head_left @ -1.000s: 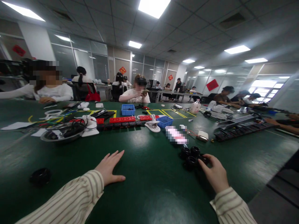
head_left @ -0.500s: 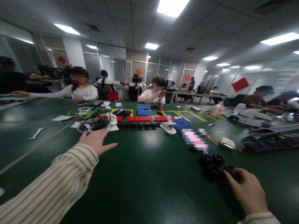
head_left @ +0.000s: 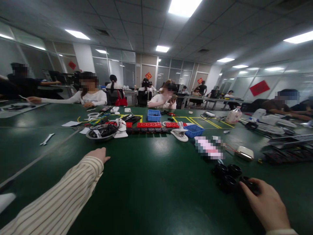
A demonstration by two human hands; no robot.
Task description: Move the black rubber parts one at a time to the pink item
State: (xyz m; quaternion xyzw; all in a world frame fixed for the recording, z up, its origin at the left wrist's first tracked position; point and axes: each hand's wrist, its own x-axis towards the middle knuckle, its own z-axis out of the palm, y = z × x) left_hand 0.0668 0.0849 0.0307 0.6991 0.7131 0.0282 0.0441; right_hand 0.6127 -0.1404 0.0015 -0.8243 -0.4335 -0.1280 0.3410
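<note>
My right hand [head_left: 270,202] grips a black round hollow piece [head_left: 249,185] between thumb and fingers, low over the table's right side. Just left of it sit several similar black round pieces [head_left: 228,182] in a tight cluster. My left hand [head_left: 97,154], in a striped sleeve, is low over the green table [head_left: 156,195] with nothing visible in it. Its thumb stands apart, while the other fingers are partly hidden. Beyond that hand is a bowl [head_left: 101,135] heaped with dark cables, beside a white clip-like stand [head_left: 120,129].
Red and black power strips [head_left: 149,127] lie across the middle, near a white clamp base [head_left: 180,133] and two blue baskets [head_left: 194,130]. A wrench [head_left: 47,139] lies left. A cream box [head_left: 245,152] and black rack [head_left: 290,153] lie right. People sit opposite.
My left hand has pulled back from the bowl, its fingers less spread. My right hand keeps its grip on the black piece. The whole view has shifted slightly left.
</note>
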